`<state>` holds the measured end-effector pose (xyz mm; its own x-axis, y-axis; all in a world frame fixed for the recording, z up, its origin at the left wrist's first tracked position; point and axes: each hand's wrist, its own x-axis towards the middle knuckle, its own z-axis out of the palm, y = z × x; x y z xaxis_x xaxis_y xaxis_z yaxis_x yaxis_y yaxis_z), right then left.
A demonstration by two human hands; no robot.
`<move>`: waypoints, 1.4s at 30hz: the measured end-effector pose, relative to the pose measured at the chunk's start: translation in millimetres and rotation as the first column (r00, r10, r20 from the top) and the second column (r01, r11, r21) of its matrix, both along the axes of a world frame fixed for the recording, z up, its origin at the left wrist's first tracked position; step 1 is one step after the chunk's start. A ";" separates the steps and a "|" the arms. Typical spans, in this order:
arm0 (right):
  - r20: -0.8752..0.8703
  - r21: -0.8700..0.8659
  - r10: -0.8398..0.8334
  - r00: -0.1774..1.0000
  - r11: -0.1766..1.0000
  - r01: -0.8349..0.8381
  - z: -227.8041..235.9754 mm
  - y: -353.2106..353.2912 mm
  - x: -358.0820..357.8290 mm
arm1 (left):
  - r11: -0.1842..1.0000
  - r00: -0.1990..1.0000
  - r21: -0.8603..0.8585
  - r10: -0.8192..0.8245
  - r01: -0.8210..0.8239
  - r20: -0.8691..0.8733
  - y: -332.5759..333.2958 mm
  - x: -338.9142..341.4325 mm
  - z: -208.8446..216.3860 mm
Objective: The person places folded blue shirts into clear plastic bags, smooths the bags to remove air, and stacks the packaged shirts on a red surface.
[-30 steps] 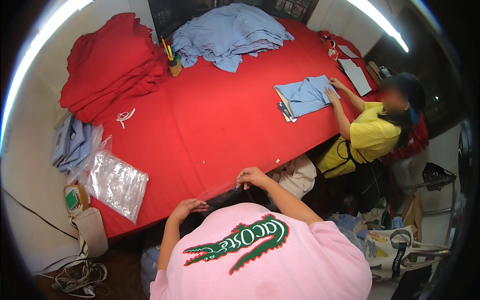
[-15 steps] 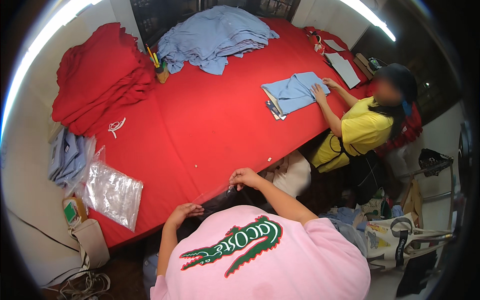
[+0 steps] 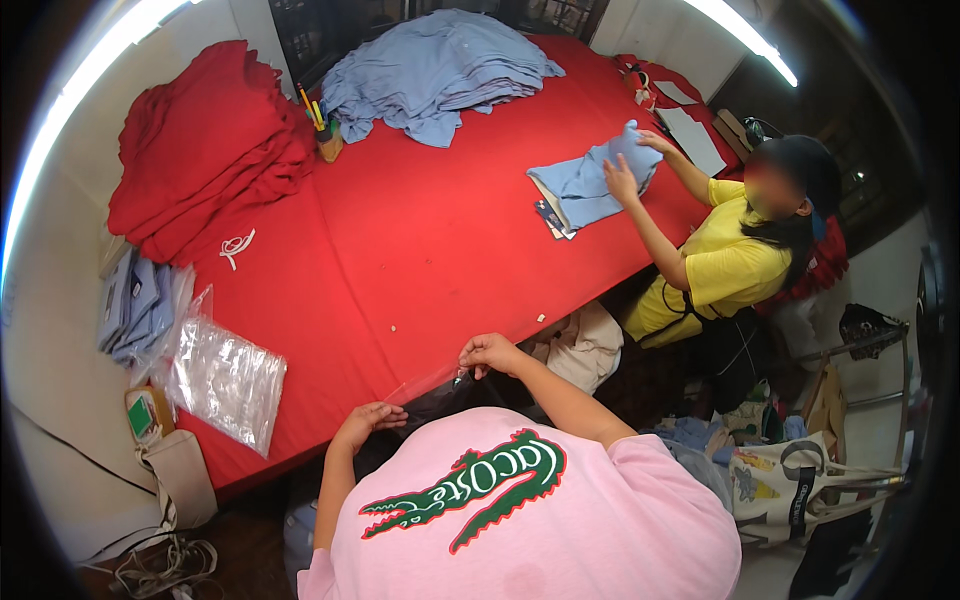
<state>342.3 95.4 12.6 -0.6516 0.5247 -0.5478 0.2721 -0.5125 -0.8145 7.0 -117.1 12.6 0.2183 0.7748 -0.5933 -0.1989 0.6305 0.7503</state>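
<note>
1. Here, along a red table's [image 3: 380, 235] near edge, clear plastic [image 3: 428, 381] runs between left hand [image 3: 370, 422] and right hand [image 3: 490, 354], apparently held at both ends to keep it taut
2. Each grip looks narrow, pinched onto the plastic itself
3. Clear bags [image 3: 226, 385] lie on the table's left, seemingly for easy reach
4. At right, a co-worker [image 3: 735, 250] handles a blue garment [image 3: 583, 188]
</note>
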 end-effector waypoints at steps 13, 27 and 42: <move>-0.021 -0.002 0.015 1.000 1.000 -0.015 0.2 1.0 1.9 | 1.000 1.000 0.013 0.017 -0.017 0.004 -0.9 1.2 -2.5; -0.021 -0.002 0.026 0.999 1.000 -0.026 -1.8 2.9 1.8 | 1.000 1.000 0.003 0.008 -0.008 0.002 1.0 0.5 -0.7; -0.026 -0.008 0.002 1.000 1.000 -0.002 -4.2 1.9 1.3 | 1.000 1.000 0.009 0.008 -0.008 0.015 0.2 -0.1 0.2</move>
